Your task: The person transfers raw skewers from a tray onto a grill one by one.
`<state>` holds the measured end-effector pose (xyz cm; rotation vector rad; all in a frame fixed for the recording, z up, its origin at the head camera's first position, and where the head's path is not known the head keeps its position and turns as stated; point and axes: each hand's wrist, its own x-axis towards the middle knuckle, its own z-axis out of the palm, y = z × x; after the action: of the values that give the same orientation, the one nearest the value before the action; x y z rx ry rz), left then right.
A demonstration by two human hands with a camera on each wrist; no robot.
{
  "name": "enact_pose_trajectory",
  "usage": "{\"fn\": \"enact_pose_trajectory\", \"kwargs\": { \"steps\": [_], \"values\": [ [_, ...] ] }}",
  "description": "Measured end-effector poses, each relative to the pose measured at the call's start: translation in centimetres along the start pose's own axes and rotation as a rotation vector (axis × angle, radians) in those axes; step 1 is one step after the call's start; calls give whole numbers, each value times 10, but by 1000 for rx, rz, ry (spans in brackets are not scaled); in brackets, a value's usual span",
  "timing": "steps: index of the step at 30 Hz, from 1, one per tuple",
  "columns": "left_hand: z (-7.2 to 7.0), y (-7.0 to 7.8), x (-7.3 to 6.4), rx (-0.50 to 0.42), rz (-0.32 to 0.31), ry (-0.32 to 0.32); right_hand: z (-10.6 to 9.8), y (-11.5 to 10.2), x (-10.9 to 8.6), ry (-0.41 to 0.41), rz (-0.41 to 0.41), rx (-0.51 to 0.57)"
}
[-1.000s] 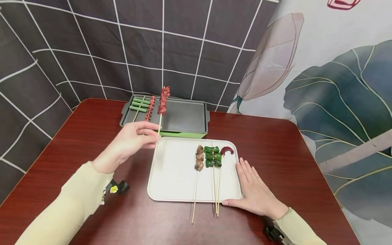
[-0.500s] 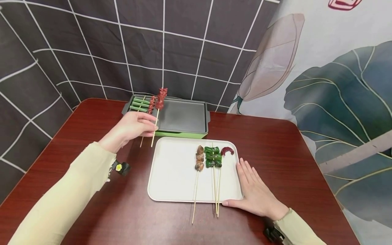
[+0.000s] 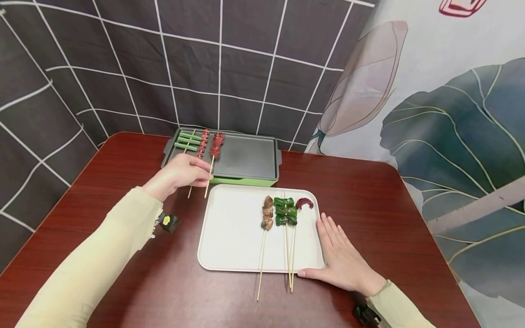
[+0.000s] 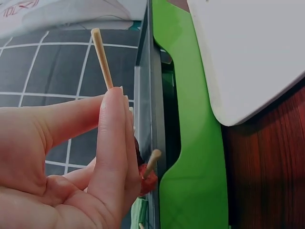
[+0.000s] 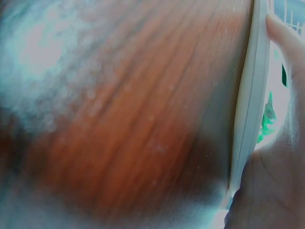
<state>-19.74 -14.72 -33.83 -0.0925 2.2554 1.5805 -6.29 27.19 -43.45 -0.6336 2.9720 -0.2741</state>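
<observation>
My left hand (image 3: pixel 184 172) pinches the stick of a red meat skewer (image 3: pixel 216 145) between thumb and fingers. The skewer's meat lies at or just over the grey grill pan (image 3: pixel 250 157); contact is hard to tell. In the left wrist view the stick (image 4: pixel 102 59) pokes out past the fingertips. Left of it on the pan are a skewer of smaller red pieces (image 3: pixel 203 139) and a green vegetable skewer (image 3: pixel 187 142). My right hand (image 3: pixel 346 264) rests with straight fingers along the right edge of the white tray (image 3: pixel 229 246).
On the tray's right half lie a brown skewer (image 3: pixel 267 213), a green rolled-leaf skewer (image 3: pixel 285 211) and a dark red curled one (image 3: pixel 305 202). Their sticks overhang the front rim. The pan sits on a green base (image 3: pixel 246 181), behind the tray on the wooden table (image 3: pixel 369 196).
My left hand has carried the red meat skewer from above the tray's back left corner toward the pan, then lowered it beside the small red skewer. My right hand has stayed put.
</observation>
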Motion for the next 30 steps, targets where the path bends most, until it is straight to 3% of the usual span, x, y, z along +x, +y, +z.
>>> {"fn": "enact_pose_trajectory", "kwargs": {
  "steps": [5, 17, 23, 30],
  "values": [
    [0, 1, 0, 28, -14, 11, 1, 0, -1, 0, 2, 9],
    [-1, 5, -4, 105, 20, 89, 0, 0, -1, 2, -3, 4],
    [0, 3, -3, 96, 25, 91, 0, 0, -1, 0, -4, 9],
    [0, 9, -14, 193, 53, 97, -1, 0, 0, -5, 0, 10]
  ]
}}
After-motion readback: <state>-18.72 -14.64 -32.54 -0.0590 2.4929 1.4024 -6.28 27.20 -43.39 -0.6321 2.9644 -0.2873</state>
